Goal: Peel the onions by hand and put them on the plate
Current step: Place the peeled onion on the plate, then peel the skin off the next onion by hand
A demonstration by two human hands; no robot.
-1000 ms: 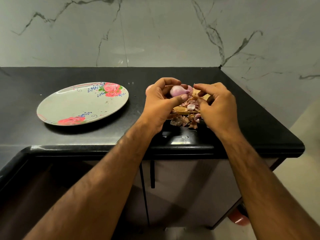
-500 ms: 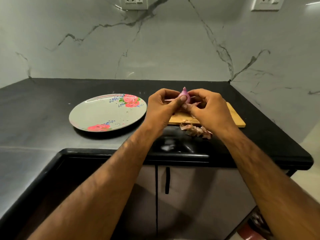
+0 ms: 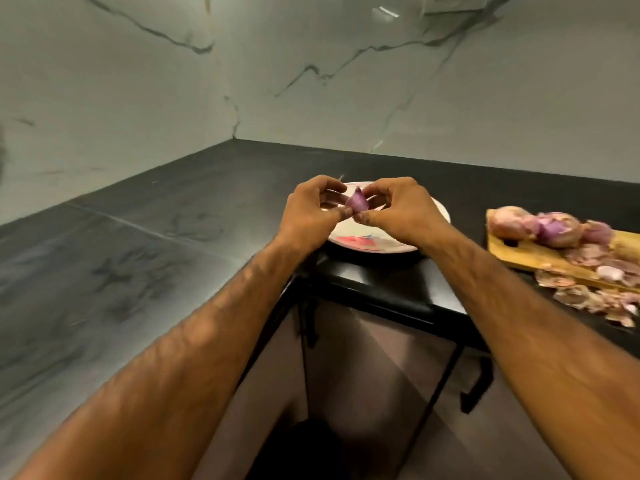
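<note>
Purple small onion (image 3: 356,202) pinched between both hands, up off the counter (image 3: 173,220), directly over the floral plate (image 3: 363,249). Left hand (image 3: 313,211) curled, thumb and fingertips on the bulb's left side and base. Right hand (image 3: 398,213) curled the same way on the right side, near the pointed tip. Both narrow, both gripping the one bulb. Looks peeled down to glossy flesh, though motion blur too heavy to rule out a last thin flake. Handling guess: light, firm, not fragile, but slick once bare, so prone to squirting out of a hard pinch. Best held across the fat middle with the pads, not by the tapered tip. Any leftover skin best caught at the root end with a nail. Likely to roll on landing, so set down low, near the plate's centre. Wooden cutting board (image 3: 519,252) off to the right, apart from the plate, carrying more unpeeled onions (image 3: 540,230). Loose dry peels (image 3: 588,296) spilled past its near edge onto the counter.
</note>
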